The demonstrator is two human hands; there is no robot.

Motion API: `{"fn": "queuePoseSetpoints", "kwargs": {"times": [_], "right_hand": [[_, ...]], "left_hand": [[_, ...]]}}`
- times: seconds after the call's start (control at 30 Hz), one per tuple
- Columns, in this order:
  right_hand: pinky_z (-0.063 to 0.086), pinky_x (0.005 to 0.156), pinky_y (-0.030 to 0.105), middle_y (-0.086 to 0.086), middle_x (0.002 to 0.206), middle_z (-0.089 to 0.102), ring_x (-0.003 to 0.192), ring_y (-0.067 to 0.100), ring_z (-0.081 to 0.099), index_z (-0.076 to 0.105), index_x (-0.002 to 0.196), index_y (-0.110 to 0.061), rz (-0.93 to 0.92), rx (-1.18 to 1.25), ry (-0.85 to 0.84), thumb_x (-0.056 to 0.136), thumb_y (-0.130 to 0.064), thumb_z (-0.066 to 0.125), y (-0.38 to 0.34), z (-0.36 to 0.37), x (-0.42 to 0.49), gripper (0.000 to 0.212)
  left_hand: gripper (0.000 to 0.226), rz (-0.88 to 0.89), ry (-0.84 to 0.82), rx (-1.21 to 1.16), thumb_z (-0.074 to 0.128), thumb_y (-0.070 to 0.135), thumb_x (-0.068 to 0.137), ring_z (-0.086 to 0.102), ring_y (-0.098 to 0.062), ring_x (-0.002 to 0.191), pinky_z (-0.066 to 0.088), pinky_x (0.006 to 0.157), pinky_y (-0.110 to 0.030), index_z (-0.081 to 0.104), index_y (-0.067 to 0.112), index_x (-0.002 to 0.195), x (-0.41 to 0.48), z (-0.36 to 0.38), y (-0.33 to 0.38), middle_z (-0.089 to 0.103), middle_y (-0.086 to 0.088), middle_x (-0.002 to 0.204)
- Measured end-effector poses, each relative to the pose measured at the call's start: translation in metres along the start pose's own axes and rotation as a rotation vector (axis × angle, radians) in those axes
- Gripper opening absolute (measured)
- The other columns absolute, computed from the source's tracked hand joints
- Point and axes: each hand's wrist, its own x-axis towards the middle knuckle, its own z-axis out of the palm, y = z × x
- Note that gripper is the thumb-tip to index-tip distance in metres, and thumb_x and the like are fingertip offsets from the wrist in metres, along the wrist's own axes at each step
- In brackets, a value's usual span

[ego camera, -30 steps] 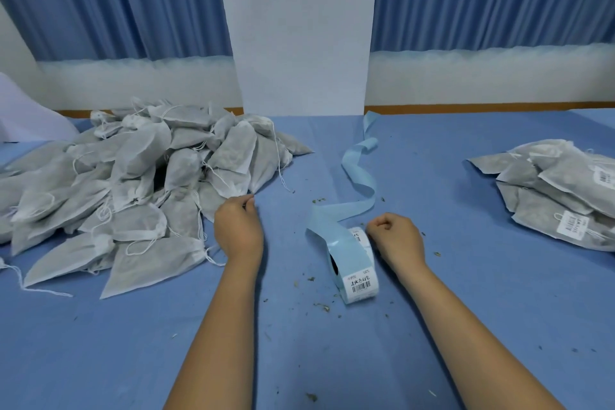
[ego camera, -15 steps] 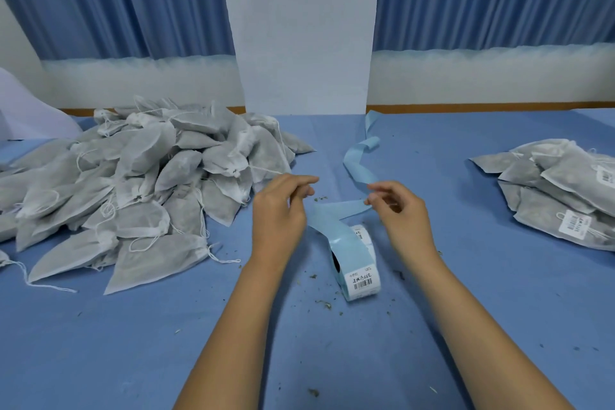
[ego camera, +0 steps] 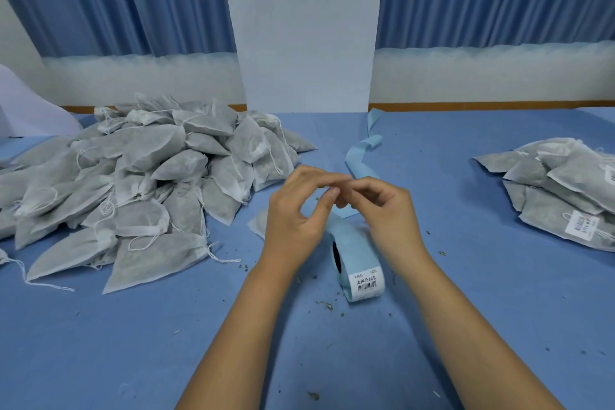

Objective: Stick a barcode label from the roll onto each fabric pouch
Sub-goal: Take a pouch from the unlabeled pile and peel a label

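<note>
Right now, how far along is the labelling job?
Done: the right pile is small and shows labels on two pouches. In hand: the left hand and right hand meet fingertip to fingertip above the roll, probably peeling a label; what they pinch is hidden. One pouch lies by the left hand. Left: the left pile is big and shows no labels, so most remains.

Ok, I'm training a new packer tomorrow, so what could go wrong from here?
1. The label roll stands on edge with neither the left hand nor the right hand gripping it; a tug on the backing strip may topple it.
2. Loose crumbs litter the table; a dropped label could pick them up.
3. The hands meet fingertip to fingertip, so a label might fold onto itself or stick to skin.
</note>
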Motion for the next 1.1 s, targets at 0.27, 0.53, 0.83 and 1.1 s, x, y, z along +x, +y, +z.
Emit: {"fn": "queuePoseSetpoints", "kwargs": {"times": [0.27,0.53,0.83,1.1], "right_hand": [[0.05,0.071,0.019,0.005,0.083,0.075,0.077,0.016,0.069,0.071,0.081,-0.018,0.045,0.167,0.086,0.089,-0.009,0.062,0.0,-0.011,0.002,0.014],[0.05,0.071,0.018,0.0,0.076,0.074,0.073,0.01,0.067,0.068,0.082,-0.015,0.057,0.101,0.251,0.091,-0.008,0.059,0.003,-0.022,0.003,0.015],[0.05,0.068,0.018,-0.002,0.072,0.072,0.07,0.011,0.068,0.068,0.082,-0.011,0.1,0.114,0.36,0.089,-0.003,0.061,0.006,-0.017,0.001,0.013],[0.045,0.079,0.029,-0.012,0.074,0.067,0.077,0.016,0.059,0.071,0.073,-0.014,-0.187,-0.464,0.025,0.08,-0.004,0.073,0.007,0.003,-0.01,0.012]], "left_hand": [[0.009,-0.283,-0.217,0.056,0.066,0.01,0.091,0.057,-0.001,0.064,0.04,0.069,-0.007,0.068,0.01,0.083,-0.003,-0.007,-0.017,0.061,0.01,0.068],[0.01,-0.103,-0.013,0.205,0.071,0.005,0.086,0.045,-0.006,0.059,0.033,0.061,-0.01,0.071,0.006,0.075,-0.001,-0.024,-0.024,0.057,0.003,0.066],[0.019,-0.521,-0.32,-0.305,0.072,0.018,0.084,0.041,-0.004,0.047,0.033,0.051,-0.01,0.075,0.024,0.066,0.003,-0.041,-0.011,0.058,0.007,0.051],[0.025,-0.417,-0.07,-0.371,0.058,0.004,0.091,0.057,-0.007,0.06,0.042,0.059,-0.015,0.075,0.021,0.098,0.004,-0.028,-0.015,0.073,0.004,0.112]]}}
